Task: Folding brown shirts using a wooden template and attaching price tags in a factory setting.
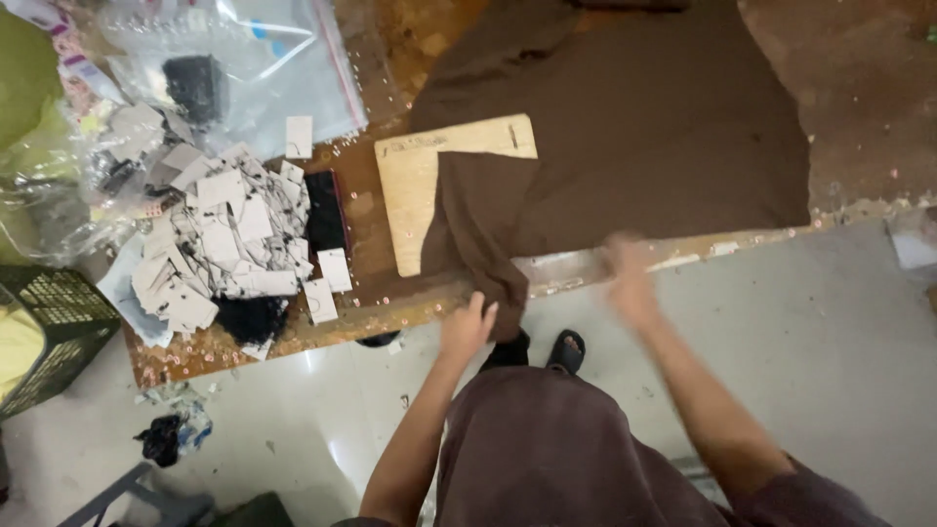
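Brown fabric (644,127) fills the upper centre of the frame, a garment spread flat on the worn wooden table (390,210), with one folded corner draped over a pale wooden board (415,195) and hanging off the table's near edge. Left hand (467,327) is right there at that hanging corner, lower centre, fingers curled around the cloth's bottom edge in what looks like a light pinch. Right hand (630,278) is a blur just right of centre at the table's edge, near the fabric's lower hem (too smeared to tell whether those fingers are spread or closed, or touching the cloth at all).

By the look of it, this is a folding step, with the board serving as the template and one side already turned in over it. What the next move calls for, judging from the lie of the cloth: both hands taking a firm hold along the near hem and keeping the fold square against the board's edge.

Off to the left of the frame sits a heap of white paper tags (229,244), a clear zip bag (254,68) above it, and a dark mesh basket (49,322) at the far left edge.
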